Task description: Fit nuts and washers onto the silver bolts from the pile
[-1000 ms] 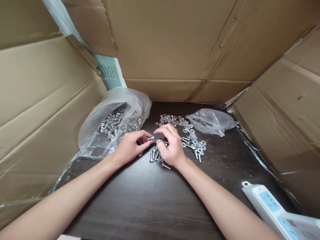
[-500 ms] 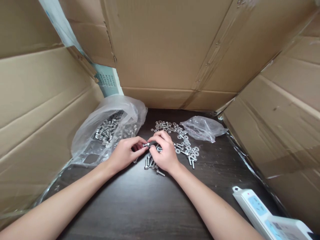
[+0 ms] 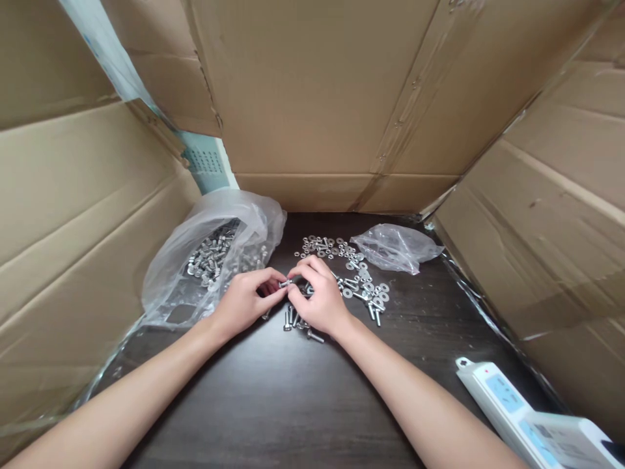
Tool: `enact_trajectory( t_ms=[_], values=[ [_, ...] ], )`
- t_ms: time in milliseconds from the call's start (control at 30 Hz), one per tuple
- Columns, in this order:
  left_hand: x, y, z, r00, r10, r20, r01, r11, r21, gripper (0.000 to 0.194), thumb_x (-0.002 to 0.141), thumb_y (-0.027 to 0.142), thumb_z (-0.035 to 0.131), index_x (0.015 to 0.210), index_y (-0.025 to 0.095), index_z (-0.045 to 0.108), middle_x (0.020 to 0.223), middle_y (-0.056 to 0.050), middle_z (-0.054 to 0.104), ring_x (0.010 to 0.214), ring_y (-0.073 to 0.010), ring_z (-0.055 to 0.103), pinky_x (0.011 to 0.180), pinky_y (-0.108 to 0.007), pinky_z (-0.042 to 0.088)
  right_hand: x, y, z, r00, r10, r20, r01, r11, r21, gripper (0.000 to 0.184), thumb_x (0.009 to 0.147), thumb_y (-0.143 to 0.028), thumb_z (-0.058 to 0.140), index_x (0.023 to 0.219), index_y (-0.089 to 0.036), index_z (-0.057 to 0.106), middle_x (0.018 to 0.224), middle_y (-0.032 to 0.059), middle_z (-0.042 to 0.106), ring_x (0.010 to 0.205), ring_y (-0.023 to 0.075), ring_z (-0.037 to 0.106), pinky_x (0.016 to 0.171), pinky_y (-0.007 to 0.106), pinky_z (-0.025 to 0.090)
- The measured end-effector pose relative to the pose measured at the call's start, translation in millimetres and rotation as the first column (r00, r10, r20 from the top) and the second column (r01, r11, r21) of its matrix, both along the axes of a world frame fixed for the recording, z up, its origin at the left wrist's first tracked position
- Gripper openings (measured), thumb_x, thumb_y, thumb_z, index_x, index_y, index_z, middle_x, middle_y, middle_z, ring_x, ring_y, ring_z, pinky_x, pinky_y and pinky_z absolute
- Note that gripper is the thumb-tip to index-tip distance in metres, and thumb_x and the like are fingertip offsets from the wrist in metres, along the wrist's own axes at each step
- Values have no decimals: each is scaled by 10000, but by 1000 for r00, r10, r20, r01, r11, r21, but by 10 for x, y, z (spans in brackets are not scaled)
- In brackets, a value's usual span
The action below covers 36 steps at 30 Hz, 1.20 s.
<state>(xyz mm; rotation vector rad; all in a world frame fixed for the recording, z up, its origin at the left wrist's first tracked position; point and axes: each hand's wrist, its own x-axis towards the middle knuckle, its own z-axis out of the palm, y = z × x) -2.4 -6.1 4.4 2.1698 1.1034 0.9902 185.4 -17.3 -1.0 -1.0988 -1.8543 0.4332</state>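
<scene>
Between my two hands is a small metal bolt (image 3: 284,283), lying sideways. My left hand (image 3: 247,296) pinches it between thumb and fingers. The fingertips of my right hand (image 3: 319,293) close on its other end, and whether a nut or washer sits there is too small to tell. Under and in front of my right hand lie several loose bolts (image 3: 287,320), one of them (image 3: 315,336) nearest me. Beyond that hand spread nuts and flat washers (image 3: 346,293), mixed with more bolts (image 3: 377,317).
At the left stands an open clear plastic bag (image 3: 161,260) full of bolts and nuts (image 3: 209,257). A flattened plastic bag (image 3: 395,247) lies at the back right. A white power strip (image 3: 493,391) sits at the front right. Cardboard walls (image 3: 322,98) surround the dark table (image 3: 273,404).
My right thumb and fingertips have moved slightly left, closer in on the bolt's end. The left hand keeps its pinch. The whole view has shifted a little.
</scene>
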Motion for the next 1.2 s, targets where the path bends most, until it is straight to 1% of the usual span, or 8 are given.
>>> enact_trajectory(
  t_ms=[233, 467, 600, 700, 900, 967, 1100, 1200],
  values=[
    [17, -28, -10, 1000, -26, 5, 25, 997, 68, 100, 912, 257, 676, 966, 183, 716, 736, 8, 722, 634, -124, 664, 655, -216, 567, 2, 0, -19, 980, -36, 197, 35, 999, 9, 59, 880, -218, 486, 863, -221, 542, 983, 75, 616, 954, 240, 567, 844, 394, 429],
    [2, -41, -33, 995, -37, -89, 47, 993, 107, 145, 949, 269, 648, 1064, 197, 698, 831, -2, 742, 699, -132, 688, 694, -228, 561, 4, 6, -52, 970, -40, 241, 32, 999, 36, 221, 974, -214, 395, 842, -203, 572, 1020, 93, 626, 941, 235, 550, 822, 394, 408],
    [2, -47, -31, 998, -33, -48, 38, 994, 104, 153, 969, 263, 625, 1088, 190, 690, 867, -20, 749, 716, -135, 694, 691, -227, 576, 12, 25, -76, 981, -59, 185, 53, 998, 36, 380, 1060, -276, 374, 766, -205, 605, 915, 70, 648, 885, 218, 541, 797, 394, 395],
    [3, -39, -23, 1000, 13, 2, -13, 993, 115, 155, 965, 269, 634, 1077, 179, 695, 853, -28, 751, 703, -140, 695, 692, -240, 592, 27, 29, -62, 995, -74, 70, 74, 997, -2, 492, 1091, -315, 332, 645, -217, 516, 755, 42, 594, 798, 204, 520, 774, 381, 400],
    [0, -17, -33, 999, 30, 37, -33, 996, 85, 176, 948, 282, 668, 1080, 176, 717, 855, -32, 775, 704, -145, 720, 690, -244, 613, 39, -6, 16, 999, 3, -50, -3, 1000, -7, 311, 1066, -306, 336, 886, -221, 575, 910, 60, 626, 898, 216, 573, 826, 366, 434],
    [-3, -15, -48, 998, 29, 49, -32, 997, 75, 182, 944, 278, 677, 1085, 174, 724, 860, -34, 782, 707, -147, 730, 693, -244, 618, 41, -11, 20, 999, 31, -22, -32, 999, -16, 327, 1062, -296, 330, 854, -218, 570, 872, 53, 628, 852, 208, 566, 808, 366, 422],
    [-6, -17, -67, 997, 46, 70, -51, 995, 82, 185, 931, 279, 701, 1078, 170, 732, 835, -30, 784, 703, -150, 740, 704, -245, 625, 38, -7, 5, 998, -17, 64, 18, 1000, -4, 450, 1048, -295, 324, 608, -226, 385, 629, 12, 502, 654, 175, 462, 708, 358, 361],
    [-2, -24, -54, 997, 38, 61, -43, 996, 82, 174, 930, 269, 700, 1069, 169, 732, 833, -26, 782, 706, -148, 739, 701, -238, 623, 19, -12, -1, 992, -94, 80, 89, 994, 64, 478, 1001, -295, 415, 557, -222, 252, 530, -12, 407, 570, 153, 389, 645, 347, 299]
  ],
)
